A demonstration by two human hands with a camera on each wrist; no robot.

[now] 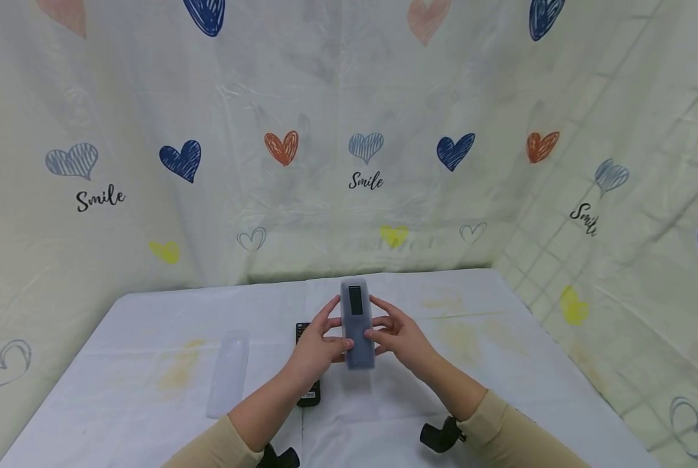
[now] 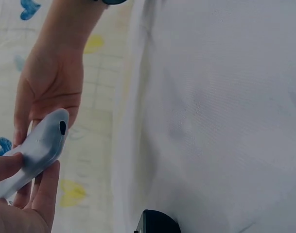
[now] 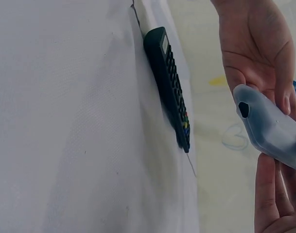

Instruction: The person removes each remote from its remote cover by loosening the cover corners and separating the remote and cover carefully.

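Upright before me is a pale bluish remote control, cloudy like a translucent sleeve, with a dark rectangular window near its top. My left hand holds its left side, thumb on the front and fingers spread along the edge. On the opposite side my right hand grips it in the same way. Both wrist views show the remote control's end with a dark oval spot. Behind my left hand lies a black remote control with rows of buttons, partly hidden by that hand in the head view.
A clear, flat plastic sleeve lies left of the black remote control on the white tablecloth. Yellowish stains mark the cloth. A curtain printed with hearts hangs behind and to the right of the table.
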